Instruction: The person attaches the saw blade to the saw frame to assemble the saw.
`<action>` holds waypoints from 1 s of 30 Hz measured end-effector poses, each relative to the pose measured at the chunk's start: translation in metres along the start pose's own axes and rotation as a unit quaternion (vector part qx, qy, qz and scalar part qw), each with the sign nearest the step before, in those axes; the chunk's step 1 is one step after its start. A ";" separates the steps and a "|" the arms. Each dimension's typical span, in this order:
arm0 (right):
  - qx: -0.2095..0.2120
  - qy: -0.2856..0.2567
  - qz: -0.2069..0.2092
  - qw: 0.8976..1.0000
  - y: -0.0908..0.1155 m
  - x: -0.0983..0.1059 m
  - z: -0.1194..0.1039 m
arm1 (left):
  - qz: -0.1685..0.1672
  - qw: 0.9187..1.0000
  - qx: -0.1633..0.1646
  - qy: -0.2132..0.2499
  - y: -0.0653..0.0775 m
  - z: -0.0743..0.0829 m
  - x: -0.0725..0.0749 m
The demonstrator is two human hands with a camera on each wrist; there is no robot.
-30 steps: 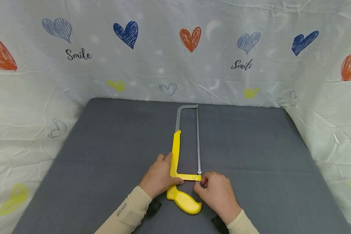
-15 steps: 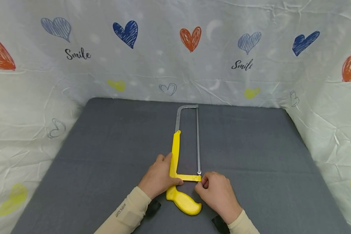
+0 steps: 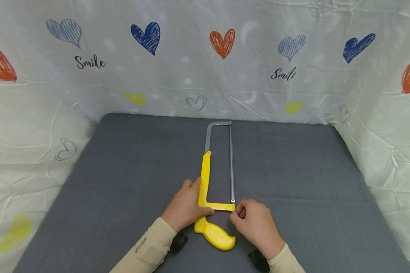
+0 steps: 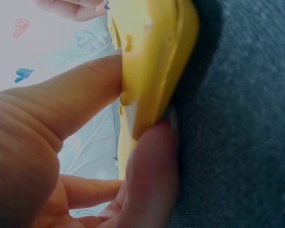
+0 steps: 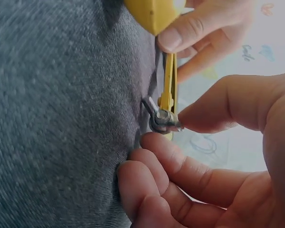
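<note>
A hacksaw (image 3: 219, 236) with a yellow handle and frame and a grey blade (image 3: 231, 167) lies on the table, its far end pointing away. My left hand (image 3: 184, 206) grips the yellow frame just above the handle, thumb on top and fingers along the outer side. The left wrist view shows that thumb pressing the yellow part (image 4: 152, 71), with a finger under its edge. At the lower corner of the frame my right hand (image 3: 256, 223) has thumb and curled index finger around a metal wing nut (image 5: 162, 118). The thumb touches one wing in the right wrist view.
A dark grey cloth (image 3: 140, 151) covers the table. Behind and at both sides hangs a white curtain (image 3: 184, 57) printed with hearts and the word Smile. Black pieces (image 3: 258, 261) sit under the wrists.
The right thumb has shifted slightly to the right and up at the wing nut. The left hand and the hacksaw stay in place.
</note>
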State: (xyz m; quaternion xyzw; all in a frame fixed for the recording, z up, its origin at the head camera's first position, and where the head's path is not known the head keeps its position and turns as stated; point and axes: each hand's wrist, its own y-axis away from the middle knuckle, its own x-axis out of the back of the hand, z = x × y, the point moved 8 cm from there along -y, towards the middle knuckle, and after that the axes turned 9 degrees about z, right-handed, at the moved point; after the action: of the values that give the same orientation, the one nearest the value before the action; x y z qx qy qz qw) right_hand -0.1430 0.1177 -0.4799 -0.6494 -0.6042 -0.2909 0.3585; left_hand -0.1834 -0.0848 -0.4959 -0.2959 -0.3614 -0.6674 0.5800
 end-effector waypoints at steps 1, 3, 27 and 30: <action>-0.007 -0.002 -0.003 1.000 0.000 0.000 0.001 | 0.000 1.000 0.001 0.000 0.000 0.000 0.000; -0.020 -0.006 -0.011 1.000 -0.001 -0.002 0.003 | 0.000 1.000 0.002 0.000 0.000 0.000 0.000; -0.001 -0.020 -0.035 0.999 -0.006 -0.006 0.010 | 0.010 1.000 -0.005 0.006 0.000 0.002 0.001; -0.007 -0.021 -0.035 0.999 -0.004 -0.006 0.009 | 0.010 1.000 -0.005 0.007 0.001 0.001 0.001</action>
State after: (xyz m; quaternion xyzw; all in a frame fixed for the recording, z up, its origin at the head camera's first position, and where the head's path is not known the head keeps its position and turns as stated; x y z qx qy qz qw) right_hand -0.1486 0.1221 -0.4894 -0.6366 -0.6319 -0.2935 0.3307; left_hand -0.1827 -0.0843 -0.4942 -0.2974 -0.3516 -0.6655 0.5874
